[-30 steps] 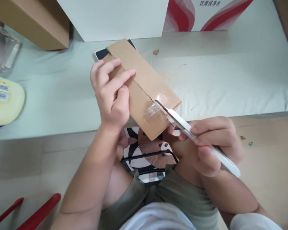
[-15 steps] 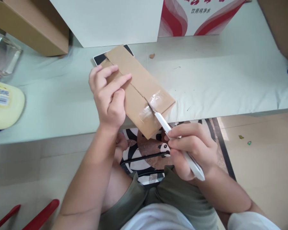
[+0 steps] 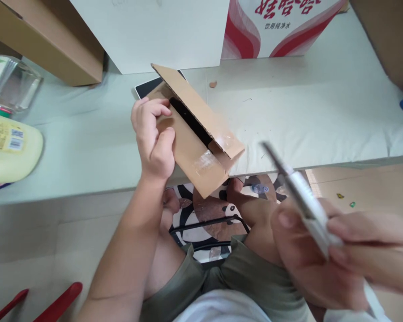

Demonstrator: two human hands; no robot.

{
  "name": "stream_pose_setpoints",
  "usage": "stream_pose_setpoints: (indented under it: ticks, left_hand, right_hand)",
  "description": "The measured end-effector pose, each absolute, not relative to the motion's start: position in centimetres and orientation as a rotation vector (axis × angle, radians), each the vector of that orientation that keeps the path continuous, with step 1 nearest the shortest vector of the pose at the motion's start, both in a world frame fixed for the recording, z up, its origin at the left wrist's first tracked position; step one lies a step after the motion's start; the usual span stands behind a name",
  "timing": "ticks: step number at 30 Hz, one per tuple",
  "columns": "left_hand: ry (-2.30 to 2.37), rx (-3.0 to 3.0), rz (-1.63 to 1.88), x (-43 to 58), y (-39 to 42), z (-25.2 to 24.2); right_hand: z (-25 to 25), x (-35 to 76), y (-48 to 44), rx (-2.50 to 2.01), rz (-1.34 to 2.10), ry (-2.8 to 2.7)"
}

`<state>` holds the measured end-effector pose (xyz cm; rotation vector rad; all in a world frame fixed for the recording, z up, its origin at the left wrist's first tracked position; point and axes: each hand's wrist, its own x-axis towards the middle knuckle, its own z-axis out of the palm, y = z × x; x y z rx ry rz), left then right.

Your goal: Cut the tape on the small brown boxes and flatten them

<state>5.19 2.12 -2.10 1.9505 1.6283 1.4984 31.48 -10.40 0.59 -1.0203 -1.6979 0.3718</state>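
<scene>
A small brown cardboard box (image 3: 193, 150) lies tilted at the table's front edge. One top flap stands raised, and a dark gap shows something black inside. Cut clear tape clings to both flaps near the right end. My left hand (image 3: 154, 138) grips the box at its left side, fingertips at the gap and thumb on the near flap. Away to the right, my right hand (image 3: 336, 250) is closed round a white utility knife (image 3: 307, 197), blurred by motion. Its blade is out and points up and left, apart from the box.
A black flat item with a white rim (image 3: 147, 87) lies partly under the box. Behind stand a white carton (image 3: 168, 36), a red-and-white water carton (image 3: 282, 38) and a brown carton (image 3: 67, 49). Bottles, one pale yellow (image 3: 16, 152), lie at left.
The knife has left the taped seam and swung right, toward the camera, in my right hand. The far flap has lifted, opening the gap. My left hand stays on the box.
</scene>
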Motion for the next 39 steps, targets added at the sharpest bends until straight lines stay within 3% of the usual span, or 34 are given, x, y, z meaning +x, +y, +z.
stream_pose_setpoints:
  ticks: [4, 10, 13, 18, 22, 27, 32, 35, 39]
  left_hand:
    - [1.463, 2.001, 1.651, 4.7, 2.3, -2.1]
    - [1.294, 1.847, 1.685, 2.6, 3.2, -2.6]
    - [1.193, 1.680, 1.756, 1.6, 3.3, -2.3]
    - [1.214, 1.156, 1.851, 0.5, 3.1, -1.8]
    - [1.232, 0.689, 1.633, 0.1, 2.7, -2.2]
    - [1.383, 0.735, 1.525, 0.0, 2.3, -2.5]
    - [1.243, 0.759, 1.590, 0.1, 2.4, -1.6]
    - [1.034, 0.853, 1.500, 0.4, 2.3, -1.6]
    - [1.111, 0.978, 1.467, 0.9, 2.3, -2.3]
  right_hand:
    - [-1.3, 30.6, -4.7, -1.108, -0.026, -1.647]
    - [-5.9, 30.3, 0.4, -1.605, 0.490, -1.849]
    - [-6.9, 30.1, 0.4, -1.698, 0.572, -1.907]
    - [-7.0, 29.4, 0.1, -1.557, 0.554, -2.043]
    - [-6.2, 28.7, 0.0, -1.301, 0.724, -2.074]
    - [-5.3, 28.1, 0.1, -1.267, 0.900, -1.880]
    - [-6.0, 28.1, 0.3, -1.238, 1.083, -1.679]
    - [-6.7, 28.2, 0.5, -1.262, 1.053, -1.423]
    - [-6.9, 28.3, 0.6, -1.343, 0.970, -1.292]
